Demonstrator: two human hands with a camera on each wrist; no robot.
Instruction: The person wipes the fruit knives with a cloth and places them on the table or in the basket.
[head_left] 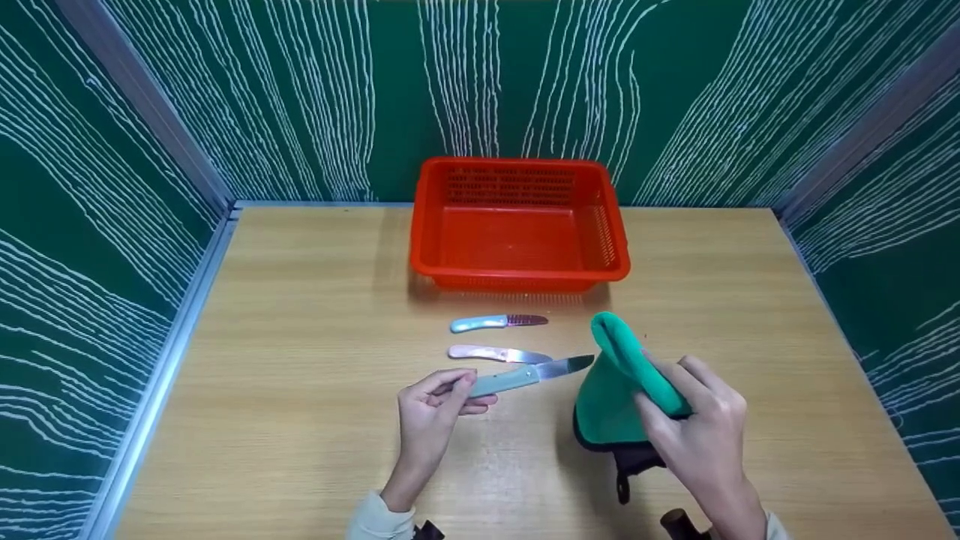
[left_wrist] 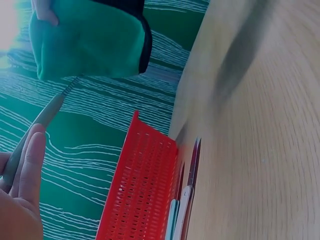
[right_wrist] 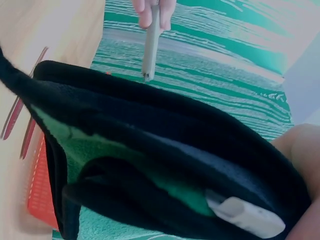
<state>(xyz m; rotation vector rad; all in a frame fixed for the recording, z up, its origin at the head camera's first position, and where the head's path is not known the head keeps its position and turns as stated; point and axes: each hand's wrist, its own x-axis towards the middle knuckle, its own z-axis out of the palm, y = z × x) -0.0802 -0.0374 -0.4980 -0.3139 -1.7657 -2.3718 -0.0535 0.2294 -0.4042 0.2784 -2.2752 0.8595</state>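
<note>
My left hand (head_left: 435, 416) pinches a knife (head_left: 506, 381) by its pale green handle, blade pointing right. The blade tip is close to a green cloth (head_left: 611, 405); whether they touch I cannot tell. My right hand (head_left: 705, 427) grips that cloth, folded over, with black edging and a hanging loop (head_left: 622, 486). Tucked in its folds, the right wrist view shows a white handle-like piece (right_wrist: 255, 218), its other end hidden. On the table lie a knife with a light blue handle (head_left: 480, 323) and a knife with a pale pinkish handle (head_left: 480, 352).
A red plastic basket (head_left: 517, 281) with slotted sides stands at the back of the wooden table (head_left: 300, 337), behind the knives. Green panels (head_left: 397, 97) with white wavy lines enclose the back and both sides.
</note>
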